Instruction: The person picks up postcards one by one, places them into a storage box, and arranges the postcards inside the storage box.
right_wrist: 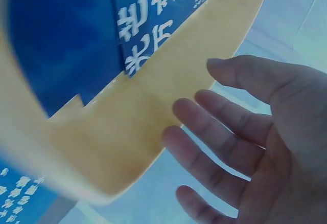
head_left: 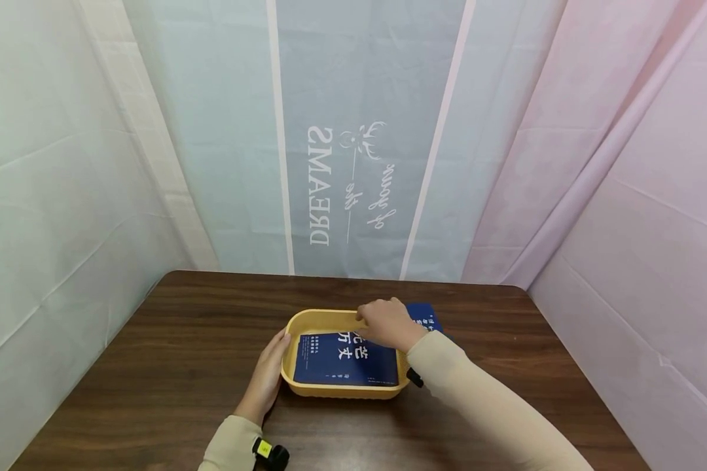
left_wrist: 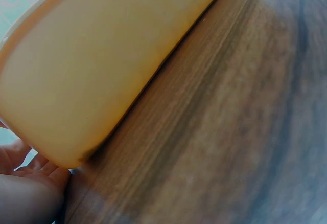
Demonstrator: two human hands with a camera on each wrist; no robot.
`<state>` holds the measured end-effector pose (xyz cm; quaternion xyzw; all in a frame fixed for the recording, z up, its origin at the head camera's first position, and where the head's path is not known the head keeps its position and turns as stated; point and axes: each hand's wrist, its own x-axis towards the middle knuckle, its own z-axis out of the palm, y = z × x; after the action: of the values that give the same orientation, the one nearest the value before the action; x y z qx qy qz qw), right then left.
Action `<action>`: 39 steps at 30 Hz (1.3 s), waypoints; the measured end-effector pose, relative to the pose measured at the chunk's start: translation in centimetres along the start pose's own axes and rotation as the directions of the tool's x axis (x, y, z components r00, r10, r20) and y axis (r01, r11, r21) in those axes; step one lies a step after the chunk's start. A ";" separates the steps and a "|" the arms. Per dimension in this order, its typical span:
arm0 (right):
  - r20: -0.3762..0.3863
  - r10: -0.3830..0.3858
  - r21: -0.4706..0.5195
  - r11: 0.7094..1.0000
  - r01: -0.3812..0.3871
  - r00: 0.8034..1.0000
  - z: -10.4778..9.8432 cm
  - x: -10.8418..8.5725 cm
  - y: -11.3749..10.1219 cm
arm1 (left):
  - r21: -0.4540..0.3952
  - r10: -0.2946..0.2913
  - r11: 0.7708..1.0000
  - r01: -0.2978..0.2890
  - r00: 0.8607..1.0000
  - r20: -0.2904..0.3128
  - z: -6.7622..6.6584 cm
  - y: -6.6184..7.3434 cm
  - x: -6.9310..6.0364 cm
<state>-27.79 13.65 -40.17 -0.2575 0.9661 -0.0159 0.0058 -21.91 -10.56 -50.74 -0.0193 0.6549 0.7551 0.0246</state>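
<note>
A yellow plastic basket [head_left: 344, 392] sits on the table, holding a dark blue book [head_left: 330, 371] with white Chinese characters on its cover. My left hand [head_left: 266, 374] grips the basket's left side by the wall; in the left wrist view, fingers [left_wrist: 38, 170] touch its lower corner. Over the basket's far right part is my right hand [head_left: 389, 322]. Seen from the right wrist, its fingers [right_wrist: 219, 147] are spread and loosely bent near the far wall, with nothing held. A second blue book [head_left: 423, 315] lies behind the basket at right, partly hidden by the right hand.
The dark brown wooden table [head_left: 171, 366] extends around the basket. Printed curtains [head_left: 353, 196] hang close behind its far edge, and pale cloth [head_left: 642, 261] borders the sides. A black wrist device [head_left: 271, 453] is strapped to the left wrist.
</note>
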 end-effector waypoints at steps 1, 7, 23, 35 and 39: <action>-0.011 0.004 0.008 1.000 -0.004 1.000 0.0 -0.2 0.2 | 0.004 0.003 1.000 -0.003 1.000 0.002 0.0 0.0 0.0; -0.132 0.043 0.069 0.997 -0.034 0.990 0.2 -1.4 2.4 | 0.019 -0.006 1.000 0.006 1.000 0.011 -0.1 0.0 0.0; -0.080 0.253 0.150 0.959 -0.239 0.964 2.2 -4.4 9.6 | 0.009 -0.007 1.000 0.007 1.000 0.009 -0.1 0.0 0.1; 0.084 0.432 0.163 0.883 -0.440 0.898 4.6 -4.1 12.5 | -0.001 -0.001 1.000 0.001 1.000 0.000 -0.1 -0.4 0.2; 0.102 0.461 0.227 0.852 -0.472 0.881 5.0 -4.2 12.7 | 0.010 0.003 1.000 -0.003 1.000 0.009 -0.2 -0.4 0.2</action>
<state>-30.42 26.60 -45.60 -0.0131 0.9898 -0.1277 0.0626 -22.08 -10.66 -51.14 -0.0150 0.6586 0.7519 0.0266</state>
